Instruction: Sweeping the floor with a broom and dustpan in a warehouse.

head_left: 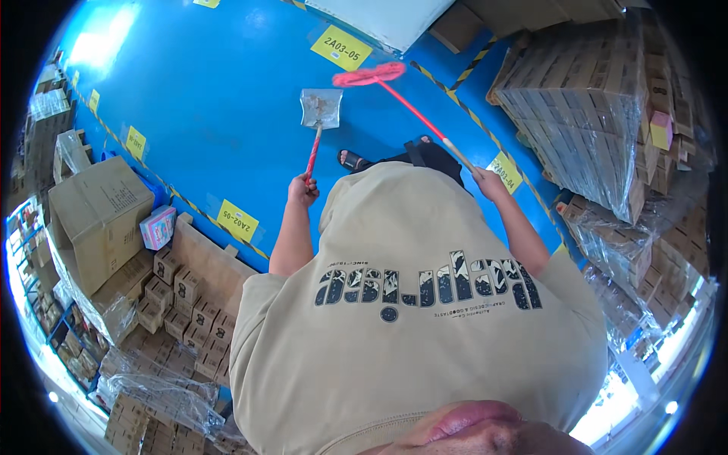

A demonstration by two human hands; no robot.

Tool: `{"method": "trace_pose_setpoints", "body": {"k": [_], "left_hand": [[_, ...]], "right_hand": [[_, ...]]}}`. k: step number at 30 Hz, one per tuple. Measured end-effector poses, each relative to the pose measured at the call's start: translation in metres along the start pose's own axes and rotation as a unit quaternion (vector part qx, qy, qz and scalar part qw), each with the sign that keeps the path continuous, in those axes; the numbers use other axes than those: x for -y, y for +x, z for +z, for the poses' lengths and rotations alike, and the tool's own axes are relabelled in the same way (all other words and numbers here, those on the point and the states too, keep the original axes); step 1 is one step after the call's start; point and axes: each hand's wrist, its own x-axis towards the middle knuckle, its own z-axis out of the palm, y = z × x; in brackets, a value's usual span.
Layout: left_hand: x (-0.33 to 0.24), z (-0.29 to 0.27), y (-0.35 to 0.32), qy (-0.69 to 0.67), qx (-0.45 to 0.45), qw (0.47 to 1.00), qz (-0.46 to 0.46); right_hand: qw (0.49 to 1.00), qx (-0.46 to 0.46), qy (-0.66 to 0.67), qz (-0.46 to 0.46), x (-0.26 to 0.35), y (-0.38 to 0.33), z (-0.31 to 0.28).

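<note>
My left hand [303,189] is closed round the red handle of a long-handled dustpan [311,102]. Its pale metal pan is low over the blue floor ahead of me, with some dirt or scuffs on it; I cannot tell whether it touches the floor. A broom [409,108] slants from my right hand [491,184], which grips the pale upper end of its stick. The lower stick is red, and so is the wide broom head [370,74], to the right of the pan and slightly farther off, apart from it.
Blue floor [227,114] spreads ahead, with yellow labels and black-and-yellow striped tape [485,125]. Film-wrapped carton stacks [584,114] stand at the right. At the left are a large open carton [102,220], a pink-and-blue box [158,227] and small cartons [201,322]. A white block [387,19] stands at the far edge.
</note>
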Motion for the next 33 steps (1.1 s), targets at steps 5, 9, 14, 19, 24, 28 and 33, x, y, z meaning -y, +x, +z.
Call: {"method": "trace_pose_setpoints", "body": {"k": [5,9,14,19,24,28,33], "left_hand": [[0.022,0.008,-0.014,-0.048,-0.007,0.999,0.001],[0.037,0.021,-0.022,-0.071,-0.006,0.997,0.001],[0.054,0.036,-0.038,-0.101,-0.027,0.995,0.005],[0.071,0.045,-0.039,-0.103,-0.033,0.994,0.034],[0.064,0.059,-0.031,-0.088,-0.031,0.995,0.018],[0.061,0.067,-0.022,-0.088,-0.028,0.996,0.001],[0.047,0.088,-0.020,-0.060,-0.013,0.998,0.000]], "right_hand": [[1.000,0.015,-0.001,-0.010,0.018,0.055,-0.036],[0.998,0.009,0.035,-0.051,0.008,0.116,-0.023],[0.991,0.107,0.051,0.056,0.019,0.143,-0.023],[0.975,0.174,0.072,0.114,-0.015,0.111,-0.037],[0.960,0.169,0.136,0.176,-0.047,0.051,-0.053],[0.995,0.074,0.059,0.037,-0.098,0.023,-0.046],[0.996,0.034,0.068,0.056,-0.140,-0.010,-0.068]]}}
